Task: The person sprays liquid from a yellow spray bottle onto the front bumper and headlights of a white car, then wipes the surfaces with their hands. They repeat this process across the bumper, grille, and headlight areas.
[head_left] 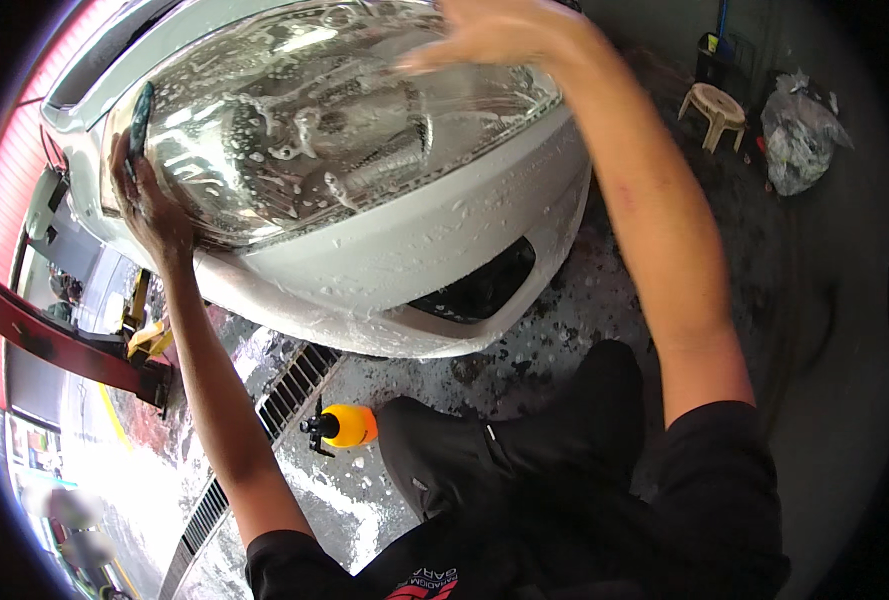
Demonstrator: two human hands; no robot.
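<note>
A large wet headlight (294, 140) with soap suds and drops on its clear lens sits in the pale silver-white car bumper (404, 250) before me. My left hand (152, 205) is at the left edge of the lens, fingers closed around a thin dark green piece (142, 118) whose kind I cannot make out. Near the upper right of the headlight is my right hand (499, 38), slightly blurred, thumb stretched out and apart from the fingers. Nothing shows in it, though its fingertips reach the picture's top edge. Whether it touches the lens I cannot tell.
An orange-yellow spray bottle (349, 426) with a black head stands by my knee, beside a floor drain grate (299, 385). A beige stool (714, 110) and a grey plastic bag (799, 140) are at the right. A red lift arm (64, 340) extends at the left.
</note>
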